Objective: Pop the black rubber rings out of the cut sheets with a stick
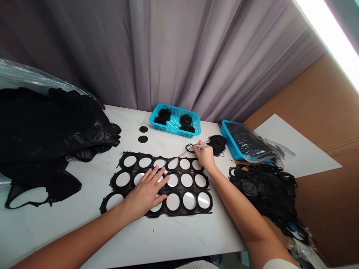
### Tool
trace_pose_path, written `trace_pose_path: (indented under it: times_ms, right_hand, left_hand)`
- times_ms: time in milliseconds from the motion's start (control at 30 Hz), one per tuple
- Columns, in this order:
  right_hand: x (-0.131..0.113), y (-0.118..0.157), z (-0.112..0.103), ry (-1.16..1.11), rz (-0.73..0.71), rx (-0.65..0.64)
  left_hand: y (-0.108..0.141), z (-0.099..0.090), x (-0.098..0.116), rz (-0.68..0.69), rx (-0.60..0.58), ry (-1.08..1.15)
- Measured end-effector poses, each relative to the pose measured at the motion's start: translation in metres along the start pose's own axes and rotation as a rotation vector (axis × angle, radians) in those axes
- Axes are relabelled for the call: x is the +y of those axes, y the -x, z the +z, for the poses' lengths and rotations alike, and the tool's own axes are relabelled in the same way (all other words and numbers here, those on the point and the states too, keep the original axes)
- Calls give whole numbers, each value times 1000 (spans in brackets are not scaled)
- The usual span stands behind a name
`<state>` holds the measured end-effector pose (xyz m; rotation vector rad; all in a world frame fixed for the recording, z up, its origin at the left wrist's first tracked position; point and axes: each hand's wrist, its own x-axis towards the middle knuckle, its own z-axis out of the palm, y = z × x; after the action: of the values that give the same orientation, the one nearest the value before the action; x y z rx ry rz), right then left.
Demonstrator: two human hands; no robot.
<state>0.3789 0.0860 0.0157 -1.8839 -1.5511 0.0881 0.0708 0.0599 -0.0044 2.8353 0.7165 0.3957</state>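
Note:
A black sheet [179, 192] with rows of round holes lies flat on the white table, some holes showing glossy clear material. My left hand [147, 192] rests on its left half, palm down with the fingers spread. At the sheet's upper right edge, my right hand [204, 153] pinches a slim light-coloured pen-like tool [202, 146]. Thin black rings [190, 148] lie by its fingertips, and a thin black strand runs from there to the sheet's top edge. Just right of that hand sits a pile of black rings [217, 145].
Behind the sheet are a blue basket [175, 131] with black bundles and two black discs [143, 129]. Black material [42, 127] fills the left. At right are another blue basket [232, 144] holding a plastic bag and a heap of black scraps [263, 190].

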Motion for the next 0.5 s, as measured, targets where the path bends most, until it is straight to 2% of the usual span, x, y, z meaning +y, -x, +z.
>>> trace_pose_path:
  times_ms: [100, 167, 233, 400, 500]
  right_hand:
    - [4, -13, -10, 19, 40, 86]
    - [-3, -10, -16, -2, 44, 79]
    - [-18, 5, -19, -106, 29, -36]
    - [-60, 67, -16, -501, -33, -489]
    - [-70, 93, -13, -533, -45, -567]
  left_hand:
    - [1, -1, 0, 6, 3, 8]
    - [2, -4, 2, 10, 16, 16]
    - [5, -7, 6, 27, 24, 26]
    - [18, -9, 15, 113, -14, 27]
    - [22, -6, 16, 115, -30, 5]
